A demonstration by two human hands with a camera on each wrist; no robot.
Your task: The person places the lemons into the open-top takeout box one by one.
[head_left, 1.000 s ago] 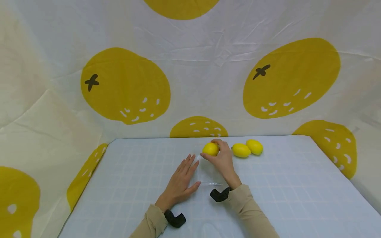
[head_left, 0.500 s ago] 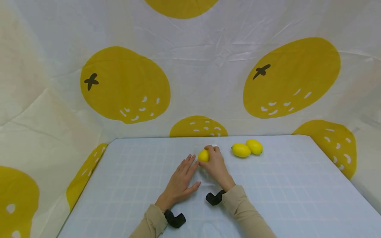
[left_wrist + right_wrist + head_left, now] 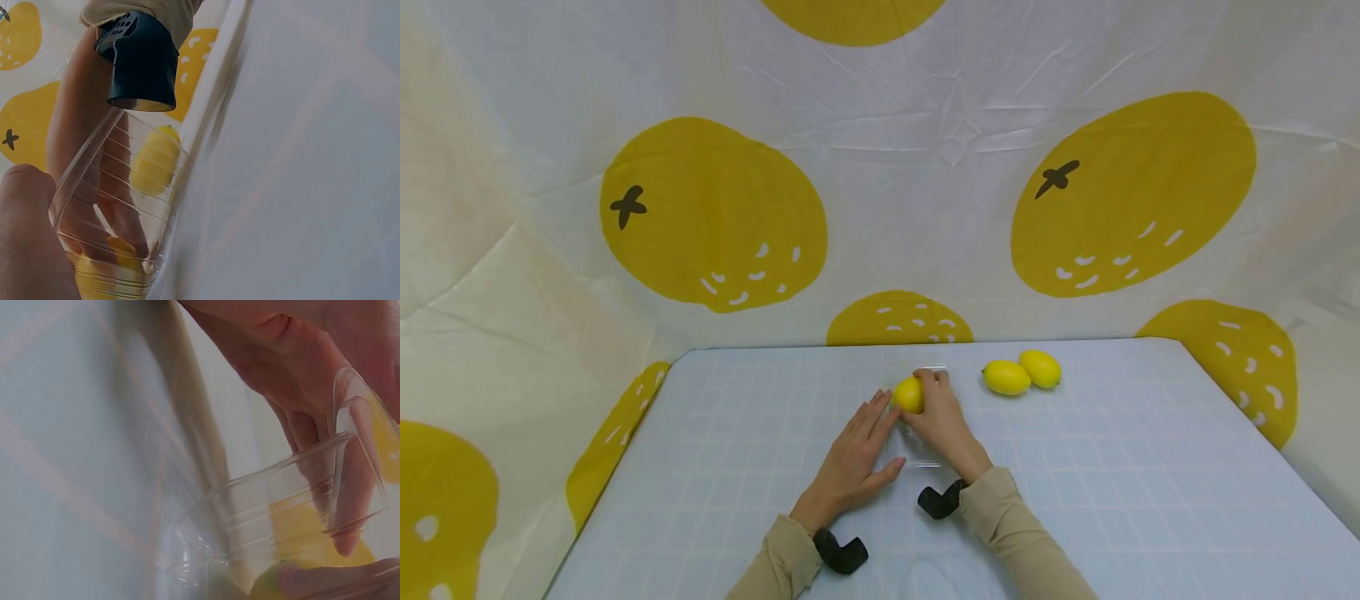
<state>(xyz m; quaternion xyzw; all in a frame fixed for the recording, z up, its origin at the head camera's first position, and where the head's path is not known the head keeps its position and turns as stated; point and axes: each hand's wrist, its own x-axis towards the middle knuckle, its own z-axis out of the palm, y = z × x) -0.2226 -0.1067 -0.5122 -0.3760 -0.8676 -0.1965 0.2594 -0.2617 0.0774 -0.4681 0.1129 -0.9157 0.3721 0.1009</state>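
A clear plastic container [image 3: 928,463] lies on the table between my two hands. My right hand [image 3: 943,421] reaches down into its far left part and grips a yellow lemon [image 3: 908,394] between thumb and fingers. Through the ribbed clear wall [image 3: 164,209] in the left wrist view, the right fingers and yellow fruit show inside. My left hand [image 3: 850,458] lies with straight fingers along the container's left side, thumb toward the near edge. The palm of the right hand hides part of the container.
Two more lemons touch each other to the right of the container, a nearer one [image 3: 1006,377] and a farther one [image 3: 1041,368]. A pale checked cloth [image 3: 1120,475] covers the table. Behind it hangs a white curtain [image 3: 917,208] printed with big yellow fruit.
My right hand has moved left and a little toward me, bringing the lemon down into the container beside the left fingertips. The left hand has stayed in place.
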